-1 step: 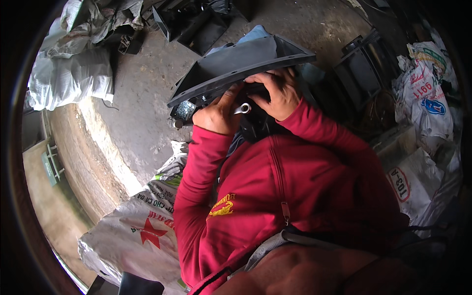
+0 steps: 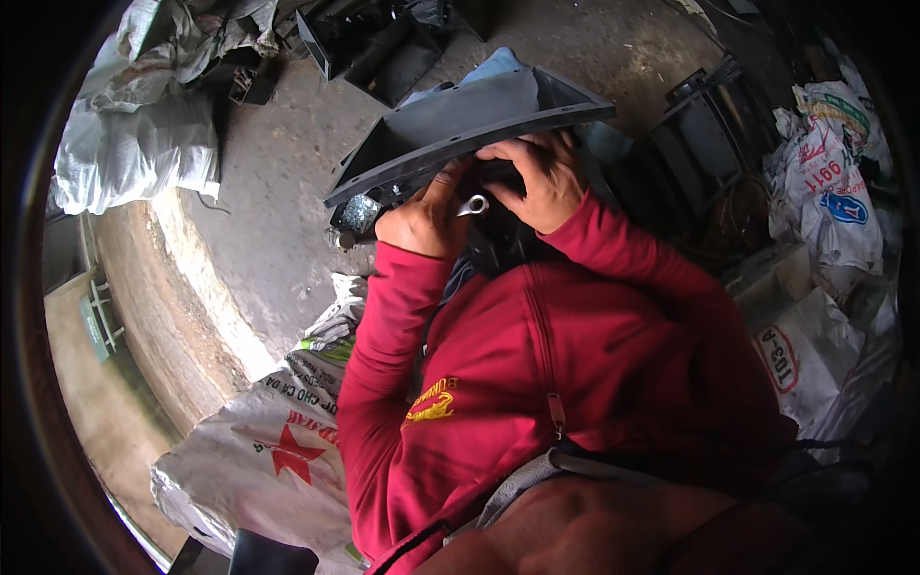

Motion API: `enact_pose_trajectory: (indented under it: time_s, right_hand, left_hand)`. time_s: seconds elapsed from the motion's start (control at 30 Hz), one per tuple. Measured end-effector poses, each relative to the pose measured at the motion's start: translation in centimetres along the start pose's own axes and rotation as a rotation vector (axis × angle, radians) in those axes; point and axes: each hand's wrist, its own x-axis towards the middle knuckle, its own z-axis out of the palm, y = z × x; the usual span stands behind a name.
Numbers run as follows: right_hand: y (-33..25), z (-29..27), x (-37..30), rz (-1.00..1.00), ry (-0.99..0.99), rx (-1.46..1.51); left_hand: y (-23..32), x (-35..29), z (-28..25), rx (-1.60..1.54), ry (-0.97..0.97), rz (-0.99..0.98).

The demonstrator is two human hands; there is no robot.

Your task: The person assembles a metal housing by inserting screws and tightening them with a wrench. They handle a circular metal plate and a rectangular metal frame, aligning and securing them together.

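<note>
A dark grey metal housing [image 2: 460, 110], shaped like a shallow tapered trough with a holed flange, is tilted up in front of me. Closed around a wrench [image 2: 476, 204], my left hand [image 2: 419, 222] is at the underside of the flange; the wrench's shiny ring end sticks out toward my right hand. My right hand [image 2: 548, 182] is bent under the same flange, thumb and forefinger curled toward each other. Shadow hides what its fingertips grip. A small container of shiny metal hardware [image 2: 359, 213] sits just left of my left hand.
More dark metal parts [image 2: 398, 57] lie on the concrete floor [image 2: 278, 192] beyond, and others [image 2: 704, 134] stand at the right. Clear plastic wrapping [image 2: 139, 153] is at the far left. White sacks lie at my left [image 2: 249, 470] and right [image 2: 834, 192].
The wrench's ring end has shifted up very slightly, along with the left hand. The right hand stays in place.
</note>
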Motion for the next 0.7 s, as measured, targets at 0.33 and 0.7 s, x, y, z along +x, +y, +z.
enact_pose_trajectory:
  time_s: [0.33,0.7]
  right_hand:
    - [0.8,-0.1,1.0,-0.118,0.015,-0.053]
    - [1.0,0.4,0.3,-0.109,0.022,-0.028]
  left_hand:
    - [-0.1,1.0,0.3,-0.107,-0.153,-0.146]
    - [0.4,-0.4,0.5,0.039,-0.083,-0.146]
